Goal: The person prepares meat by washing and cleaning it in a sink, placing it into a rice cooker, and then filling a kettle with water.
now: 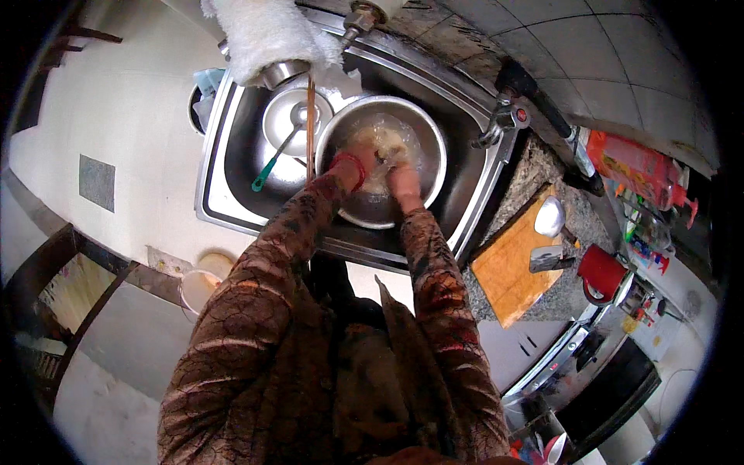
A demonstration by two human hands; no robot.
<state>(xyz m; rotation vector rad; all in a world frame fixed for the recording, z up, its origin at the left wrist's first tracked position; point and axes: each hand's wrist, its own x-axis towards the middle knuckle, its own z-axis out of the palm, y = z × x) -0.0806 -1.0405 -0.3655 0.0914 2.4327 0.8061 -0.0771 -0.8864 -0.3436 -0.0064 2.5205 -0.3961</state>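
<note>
A round steel basin (439, 147) stands in the sink with cloudy water in it. Both my hands reach down into it, close together. My left hand (361, 152), with a red band at the wrist, is by a pale brownish clump (387, 142) in the water; its kind is not clear. My right hand (403, 181) is at the near right part of the same water, beside the clump. The fingers of both hands are under water or blurred. Left of the basin a white bowl (273, 124) holds a green-handled spoon (267, 172).
Wooden chopsticks (311, 132) lie between bowl and basin. A white towel (260, 35) hangs over the sink's (225, 209) far left edge. The tap (496, 130) is at the right. A cutting board (508, 267) with a cleaver (545, 259) and a red mug (601, 273) are on the counter.
</note>
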